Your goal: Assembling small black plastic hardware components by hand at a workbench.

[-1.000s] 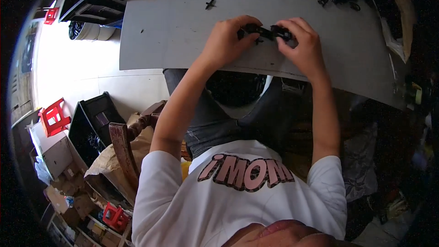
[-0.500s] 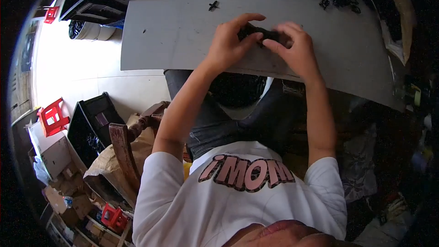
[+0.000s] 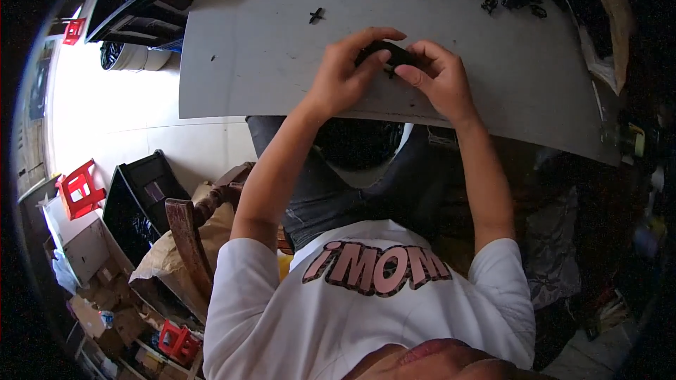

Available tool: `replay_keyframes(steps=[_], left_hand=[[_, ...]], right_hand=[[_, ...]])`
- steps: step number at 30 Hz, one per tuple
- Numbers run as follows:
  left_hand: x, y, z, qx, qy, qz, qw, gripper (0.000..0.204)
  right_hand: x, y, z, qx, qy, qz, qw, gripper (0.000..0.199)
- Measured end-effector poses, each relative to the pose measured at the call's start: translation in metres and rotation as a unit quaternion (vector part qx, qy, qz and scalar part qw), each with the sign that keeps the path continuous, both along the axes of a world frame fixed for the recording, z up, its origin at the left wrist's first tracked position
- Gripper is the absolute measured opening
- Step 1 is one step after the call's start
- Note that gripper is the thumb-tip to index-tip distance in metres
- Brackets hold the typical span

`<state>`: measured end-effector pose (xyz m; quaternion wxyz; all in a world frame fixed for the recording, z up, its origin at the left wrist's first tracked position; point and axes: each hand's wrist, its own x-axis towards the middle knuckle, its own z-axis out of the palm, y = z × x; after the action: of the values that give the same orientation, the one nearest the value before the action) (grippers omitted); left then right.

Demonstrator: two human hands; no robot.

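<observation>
While the left hand (image 3: 343,74) holds a black piece (image 3: 398,53) between thumb and fingers, the right hand (image 3: 445,79) curls its fingers at the right end, grip unclear.

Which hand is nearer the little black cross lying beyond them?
Left. In the picture, the left hand lies below and slightly right of the black cross; the right hand is farther right.

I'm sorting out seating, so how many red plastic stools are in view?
3 red plastic stools show clearly: one at upper left, one at middle left, one at lower left. More may be hidden.
</observation>
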<state>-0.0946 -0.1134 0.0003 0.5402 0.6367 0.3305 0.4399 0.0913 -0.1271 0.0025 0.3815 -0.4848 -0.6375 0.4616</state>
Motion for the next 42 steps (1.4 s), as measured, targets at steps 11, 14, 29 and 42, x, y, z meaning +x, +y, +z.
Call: replay_keyframes(steps=[11, 14, 29, 42], left_hand=[[0.010, 0.048, 0.008, 0.040, 0.166, 0.104, 0.980, 0.013], [0.026, 0.084, 0.034, -0.004, 0.261, 0.095, 0.961, 0.017], [0.035, 0.089, 0.005, 0.249, 0.528, 0.091, 0.807, 0.023], [0.007, 0.019, 0.013, 0.141, 0.295, 0.080, 0.942, 0.024]], right_hand=[[0.072, 0.053, 0.014, 0.121, -0.214, -0.229, 0.942, 0.033], [0.113, 0.094, -0.003, 0.163, -0.352, -0.301, 0.871, 0.035], [0.173, 0.074, 0.002, 0.224, -0.339, -0.149, 0.901, 0.022], [0.182, 0.053, -0.019, 0.181, -0.463, -0.253, 0.830, 0.020]])
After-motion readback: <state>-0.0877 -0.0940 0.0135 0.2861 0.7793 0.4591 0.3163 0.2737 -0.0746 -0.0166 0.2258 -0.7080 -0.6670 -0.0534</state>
